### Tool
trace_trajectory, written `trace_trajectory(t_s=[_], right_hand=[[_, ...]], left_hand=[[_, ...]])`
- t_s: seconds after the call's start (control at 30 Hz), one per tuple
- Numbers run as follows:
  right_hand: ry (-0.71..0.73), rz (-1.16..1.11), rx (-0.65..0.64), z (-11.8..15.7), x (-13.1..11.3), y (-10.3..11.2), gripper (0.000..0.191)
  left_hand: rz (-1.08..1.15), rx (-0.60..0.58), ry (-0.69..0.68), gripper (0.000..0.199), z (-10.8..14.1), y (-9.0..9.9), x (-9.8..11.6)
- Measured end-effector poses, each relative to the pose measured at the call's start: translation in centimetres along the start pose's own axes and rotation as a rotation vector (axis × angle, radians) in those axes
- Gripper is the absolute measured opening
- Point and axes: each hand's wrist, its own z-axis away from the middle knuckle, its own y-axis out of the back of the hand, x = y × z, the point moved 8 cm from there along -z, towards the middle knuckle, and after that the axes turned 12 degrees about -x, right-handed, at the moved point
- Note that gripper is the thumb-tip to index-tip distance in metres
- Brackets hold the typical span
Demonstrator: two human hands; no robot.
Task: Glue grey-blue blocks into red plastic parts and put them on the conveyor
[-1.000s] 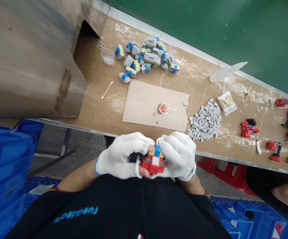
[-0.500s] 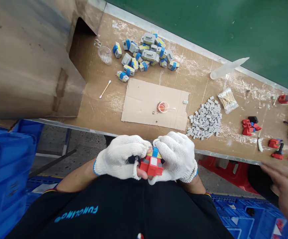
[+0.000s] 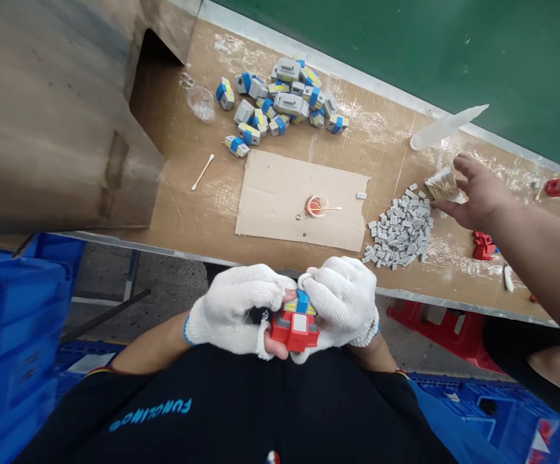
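Observation:
Both my hands wear white knit gloves and hold one toy part (image 3: 297, 325) between them, just off the table's near edge. The part is red with a white square panel, grey sides, and a blue and yellow top. My left hand (image 3: 241, 310) grips its left side, bare thumb and fingertip showing at the glove's openings. On the right side my right hand (image 3: 340, 299) is closed around the part, its fingers partly hidden. Past the hands lies a cardboard sheet (image 3: 270, 206) with a small cup of red liquid (image 3: 315, 206) and a cotton swab across it.
Grey, blue and yellow toy parts (image 3: 284, 103) are heaped at the back. Small grey pieces (image 3: 403, 229) form a pile on the right. A co-worker's hand (image 3: 485, 193) reaches to a bag of cotton swabs (image 3: 441, 185). A metal housing (image 3: 67, 116) stands left; a squeeze bottle (image 3: 446, 129) lies back right.
The co-worker's hand has moved from the lower right over the table to the swab bag. My hands stay on the toy part, which has shifted very slightly.

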Motion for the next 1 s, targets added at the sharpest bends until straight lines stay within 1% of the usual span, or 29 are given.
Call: trace_trajectory(t_s=[0.03, 0.07, 0.1, 0.13, 0.17, 0.23, 0.3, 0.33, 0.37, 0.4, 0.43, 0.47, 0.5, 0.57, 0.63, 0.77, 0.87, 1.0], right_hand=[[-0.005, -0.017, 0.004, -0.4, 0.0, -0.4, 0.071], [-0.01, -0.038, -0.003, -0.7, -0.7, -1.0, 0.072], [-0.015, -0.055, -0.017, -0.8, -2.1, -1.6, 0.072], [-0.022, -0.062, -0.032, -0.7, -4.2, -2.4, 0.07], [-0.005, -0.072, -0.046, -0.2, -7.0, -3.4, 0.069], [0.006, 0.011, -0.085, 1.6, -13.9, -6.6, 0.078], [0.101, 0.019, -0.168, 4.0, -21.5, -11.0, 0.082], [0.143, 0.023, -0.199, 5.1, -24.8, -13.0, 0.081], [0.18, 0.022, -0.216, 5.9, -27.6, -14.7, 0.079], [0.217, 0.02, -0.221, 6.4, -29.7, -15.9, 0.076], [0.268, 0.014, -0.207, 6.6, -31.4, -16.5, 0.075], [0.322, 0.006, -0.177, 6.6, -32.5, -16.6, 0.075], [0.372, -0.004, -0.142, 6.4, -33.3, -16.2, 0.077], [0.432, -0.017, -0.089, 5.8, -33.8, -15.1, 0.081], [0.426, 0.001, -0.101, 5.2, -33.6, -14.5, 0.084], [0.413, 0.072, -0.152, 5.2, -33.7, -14.4, 0.084], [0.424, 0.102, -0.141, 5.5, -34.0, -14.5, 0.084], [0.449, 0.132, -0.129, 5.6, -34.2, -14.6, 0.084]], left_hand=[[-0.015, 0.006, -0.004, 0.061, 0.1, 0.0, 0.0], [-0.037, 0.008, -0.021, 0.061, 0.2, -0.1, 0.2], [-0.062, 0.006, -0.037, 0.06, 0.3, -0.2, 0.3], [-0.086, 0.004, -0.051, 0.059, 0.3, -0.3, 0.5], [-0.104, 0.003, -0.061, 0.058, 0.3, -0.4, 0.6], [-0.129, 0.002, -0.068, 0.054, 0.1, -0.5, 0.9], [-0.15, 0.004, -0.068, 0.05, -0.1, -0.4, 1.2], [-0.155, 0.003, -0.071, 0.048, -0.2, -0.4, 1.3], [-0.156, 0.0, -0.073, 0.048, -0.2, -0.3, 1.4], [-0.155, -0.003, -0.072, 0.048, -0.3, -0.2, 1.4], [-0.154, -0.008, -0.069, 0.05, -0.3, -0.1, 1.4], [-0.151, -0.017, -0.062, 0.051, -0.3, 0.0, 1.3], [-0.148, -0.028, -0.05, 0.052, -0.3, 0.1, 1.1], [-0.151, -0.056, -0.015, 0.051, -0.3, 0.1, 0.7], [-0.177, -0.075, -0.015, 0.047, -0.6, 0.2, 0.7], [-0.258, -0.106, -0.099, 0.04, -1.5, 0.2, 1.7], [-0.312, -0.097, -0.113, 0.035, -2.0, 0.2, 2.3], [-0.388, -0.073, -0.134, 0.034, -2.1, 0.1, 3.1]])
